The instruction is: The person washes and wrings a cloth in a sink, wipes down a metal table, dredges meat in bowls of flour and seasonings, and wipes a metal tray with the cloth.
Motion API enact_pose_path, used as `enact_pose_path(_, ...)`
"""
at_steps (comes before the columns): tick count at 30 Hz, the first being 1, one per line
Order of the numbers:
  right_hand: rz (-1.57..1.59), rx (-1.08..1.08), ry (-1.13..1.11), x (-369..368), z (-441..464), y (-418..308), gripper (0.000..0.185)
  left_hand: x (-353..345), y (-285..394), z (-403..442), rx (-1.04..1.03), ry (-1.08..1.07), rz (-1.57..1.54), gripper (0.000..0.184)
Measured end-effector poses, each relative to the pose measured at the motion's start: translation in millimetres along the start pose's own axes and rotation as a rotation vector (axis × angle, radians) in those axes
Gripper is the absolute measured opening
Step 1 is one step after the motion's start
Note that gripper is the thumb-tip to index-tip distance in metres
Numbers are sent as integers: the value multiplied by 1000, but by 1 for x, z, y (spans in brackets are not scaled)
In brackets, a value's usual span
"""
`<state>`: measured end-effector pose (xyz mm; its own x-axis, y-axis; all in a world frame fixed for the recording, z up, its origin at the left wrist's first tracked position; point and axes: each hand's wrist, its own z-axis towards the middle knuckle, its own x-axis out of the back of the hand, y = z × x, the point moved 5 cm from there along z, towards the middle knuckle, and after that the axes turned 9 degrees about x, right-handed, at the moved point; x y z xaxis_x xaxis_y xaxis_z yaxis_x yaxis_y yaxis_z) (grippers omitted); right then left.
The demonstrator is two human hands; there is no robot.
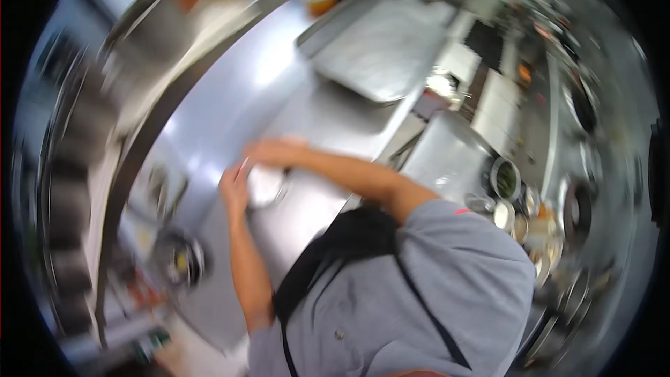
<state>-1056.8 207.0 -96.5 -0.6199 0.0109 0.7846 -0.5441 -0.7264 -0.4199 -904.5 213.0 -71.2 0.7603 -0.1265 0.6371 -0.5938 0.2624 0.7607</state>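
Note:
Both of my hands meet over a steel worktop, around a small white round item that looks like a dish or tub; blur hides its exact kind. My left hand is at its left side, fingers closed around a thin pale edge. Across the far side reaches my right hand, its fingertips close to those of the left. Motion smears the right fingers, so their grip does not show.
Farther along the worktop lies a large metal tray. A raised shelf runs along the left. A round metal pot stands at lower left. To the right are a pan of greens, several small containers and a cooking line.

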Motion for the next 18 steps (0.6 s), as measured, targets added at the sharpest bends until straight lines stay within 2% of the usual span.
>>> enact_pose_path(1, 0, -169, -89, 9, -3, -4, 19, -8, -30, 4, -84, 73, -49, 25)
enact_pose_path(2, 39, -377, -141, 21, -9, -10, 17, -8, -19, 0, -40, 71, -112, 26)
enact_pose_path(3, 40, -431, -55, 34, -16, -22, 19, -8, -16, 0, 81, 26, -118, 27)
enact_pose_path(5, 108, -663, 46, 33, -42, -32, 21, -15, -26, -7, 183, 102, -101, 27)
enact_pose_path(9, 223, -900, 198, 26, -79, -71, 28, -15, -9, -34, 174, 353, -5, 24)
enact_pose_path(12, 309, -860, 127, 33, -79, -74, 27, -8, -19, -59, 191, 438, -14, 21)
enact_pose_path(13, 341, -735, 128, 33, -77, -68, 24, -4, -28, -63, 300, 281, -52, 20)
enact_pose_path(14, 333, -728, 139, 34, -74, -53, 24, -3, -30, -63, 412, 123, -90, 19)
enact_pose_path(15, 297, -543, 33, 32, -61, -42, 23, 1, -26, -55, 404, 127, -91, 19)
enact_pose_path(16, 264, -361, -76, 29, -47, -37, 22, 4, -7, -44, 141, 87, -29, 18)
enact_pose_path(17, 270, -361, -74, 29, -35, -27, 22, 6, 9, -37, -119, 43, 36, 17)
enact_pose_path(18, 284, -272, -214, 25, -17, -21, 21, 7, 7, -25, -117, 41, 42, 17)
